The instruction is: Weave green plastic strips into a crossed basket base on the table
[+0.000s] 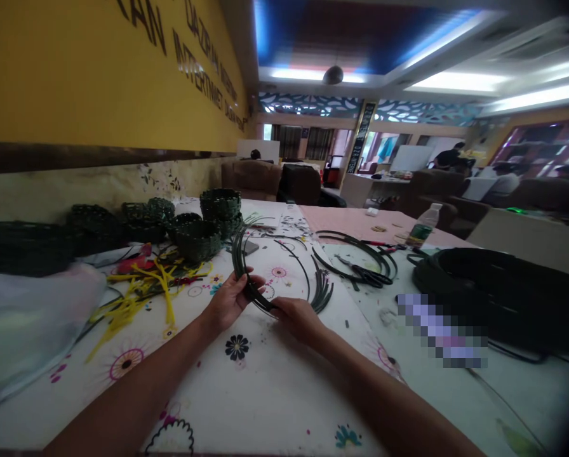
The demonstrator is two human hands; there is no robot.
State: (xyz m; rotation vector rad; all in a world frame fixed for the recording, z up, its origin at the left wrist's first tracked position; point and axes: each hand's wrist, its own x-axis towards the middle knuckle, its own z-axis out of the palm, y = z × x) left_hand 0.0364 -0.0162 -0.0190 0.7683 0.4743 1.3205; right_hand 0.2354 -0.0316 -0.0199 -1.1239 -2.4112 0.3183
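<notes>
Both of my hands grip one bundle of dark green strips (240, 257) that curves up and back over the flowered tablecloth (260, 381). My left hand (232, 297) pinches the bundle near its middle, fingers closed around it. My right hand (296, 315) is closed on the lower end of the same bundle, just right of the left hand. More dark strips (321, 289) fan out on the cloth beyond my right hand.
Several dark woven baskets (199, 238) stand at the back left. Yellow strips (136, 289) lie left of my hands. A clear plastic bag (22, 324) is at far left. Scissors (368, 274), a large black coil (498, 295) and a bottle (422, 227) are at right.
</notes>
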